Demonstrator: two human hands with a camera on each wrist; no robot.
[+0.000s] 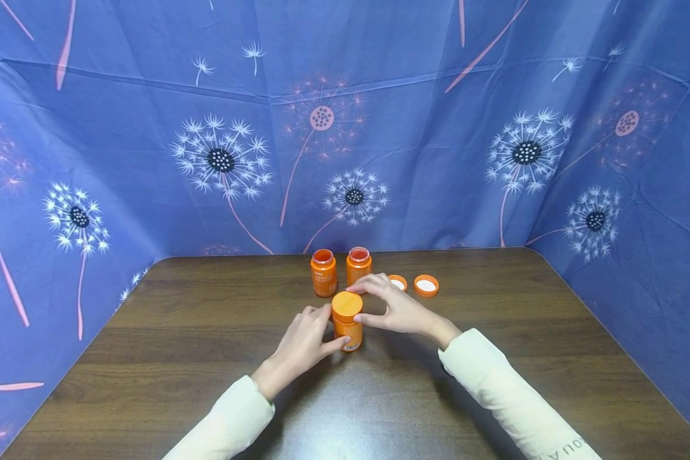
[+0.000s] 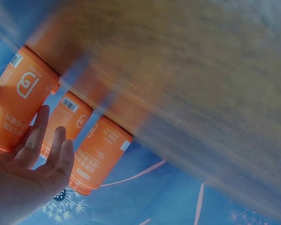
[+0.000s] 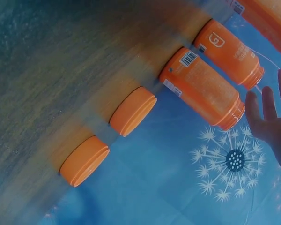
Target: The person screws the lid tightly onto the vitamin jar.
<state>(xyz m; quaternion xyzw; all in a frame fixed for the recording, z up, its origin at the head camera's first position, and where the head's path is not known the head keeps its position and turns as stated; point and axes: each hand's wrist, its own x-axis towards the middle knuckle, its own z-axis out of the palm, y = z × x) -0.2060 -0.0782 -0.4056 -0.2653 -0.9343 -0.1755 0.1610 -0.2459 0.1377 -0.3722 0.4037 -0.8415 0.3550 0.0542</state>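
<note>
A capped orange bottle (image 1: 347, 333) stands upright on the table between both hands. My left hand (image 1: 300, 342) holds its body from the left, thumb across the front and fingers along the far side. From the right, my right hand (image 1: 393, 305) grips the orange cap (image 1: 347, 306) on top, thumb at the near edge and fingertips at the far edge. In the left wrist view the held bottle (image 2: 21, 98) is at the left, beside the left fingers. The right wrist view catches only part of it in the top corner, and its cap is out of that view.
Two uncapped orange bottles, one at left (image 1: 324, 275) and one at right (image 1: 359, 263), stand upright just behind the held one. Two loose orange caps, one nearer (image 1: 398, 282) and one farther right (image 1: 426, 285), lie white inside up. A blue dandelion-print cloth (image 1: 425, 160) hangs around the wooden table (image 1: 218, 306).
</note>
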